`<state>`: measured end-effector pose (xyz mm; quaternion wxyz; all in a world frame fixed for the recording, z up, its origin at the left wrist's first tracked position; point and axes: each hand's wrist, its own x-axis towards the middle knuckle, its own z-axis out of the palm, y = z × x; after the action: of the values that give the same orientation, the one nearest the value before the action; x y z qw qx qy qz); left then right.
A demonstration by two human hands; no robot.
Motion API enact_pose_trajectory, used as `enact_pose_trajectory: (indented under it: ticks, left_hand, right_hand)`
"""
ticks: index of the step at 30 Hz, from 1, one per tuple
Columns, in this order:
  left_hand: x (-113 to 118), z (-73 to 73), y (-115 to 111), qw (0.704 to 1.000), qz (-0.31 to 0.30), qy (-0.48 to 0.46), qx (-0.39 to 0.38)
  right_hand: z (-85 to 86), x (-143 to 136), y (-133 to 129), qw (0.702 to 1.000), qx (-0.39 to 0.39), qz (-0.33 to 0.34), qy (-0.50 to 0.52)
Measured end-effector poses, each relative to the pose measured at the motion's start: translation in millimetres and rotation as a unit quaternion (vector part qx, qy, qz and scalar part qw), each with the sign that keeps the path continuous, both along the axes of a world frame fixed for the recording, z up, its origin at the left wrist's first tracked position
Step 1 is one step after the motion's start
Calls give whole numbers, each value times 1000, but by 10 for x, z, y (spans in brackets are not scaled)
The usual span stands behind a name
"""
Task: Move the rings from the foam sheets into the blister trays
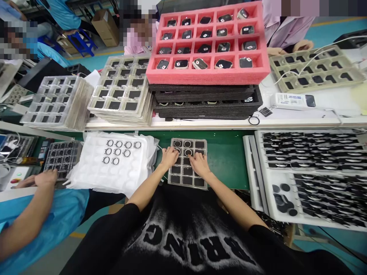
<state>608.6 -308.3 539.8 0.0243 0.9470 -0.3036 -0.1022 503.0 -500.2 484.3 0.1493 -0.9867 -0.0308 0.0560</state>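
Note:
A clear compartment tray (188, 186) with dark pads lies before me on the green mat. Round black rings with pale edges sit in its upper left cells, one of them a ring (187, 144) in the top row. My left hand (169, 157) is at the tray's left side, its fingers closed on a ring in the second row, which they partly cover. Beside it, my right hand (200, 164) reaches in from the right, with fingertips pinched at the lower edge of another ring (188, 152). To the left, a white tray (94, 168) carries several similar rings (115, 161).
Behind the mat, a shelf holds stacked clear trays (120, 82) and a pink foam tray (208, 78) of watch-like devices over black foam trays (206, 110). White trays (286, 214) packed with dark parts stand right. A co-worker's hand (46, 177) is at the far left.

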Motion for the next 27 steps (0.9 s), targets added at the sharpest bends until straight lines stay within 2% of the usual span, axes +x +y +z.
enact_pose_trajectory:
  ticks: [3,6,10,15,18,20,22,24,27]
  left_hand:
    - [174,-26,-217,996,88,-30,-15]
    - [402,-30,-430,991,134,9,14]
    - [599,-8,-491,993,73,78,53]
    - [578,39,-377,996,-60,51,31]
    - [483,121,-279,997,-54,41,41]
    - [396,222,-81,999,-22,23,12]
    - [301,351,295,999,31,-14,-42]
    - [222,480,826,987,130,-58,-73]
    - [172,594,1690,949,299,-90,-32]
  right_hand:
    - [-68,-38,19,1000,3,-17,-2]
    - [-110,-63,46,999,1,-36,-11]
    - [-126,-76,64,999,-4,-39,-26]
    - [-132,-97,47,999,-16,-35,-33]
    - [-111,-125,61,998,-26,-34,-48]
    - [-55,-114,126,997,-24,-32,-68]
    - [56,-35,278,996,-6,-9,-86]
    - [227,138,549,994,25,43,-98]
    - [553,551,1177,983,68,133,-105]
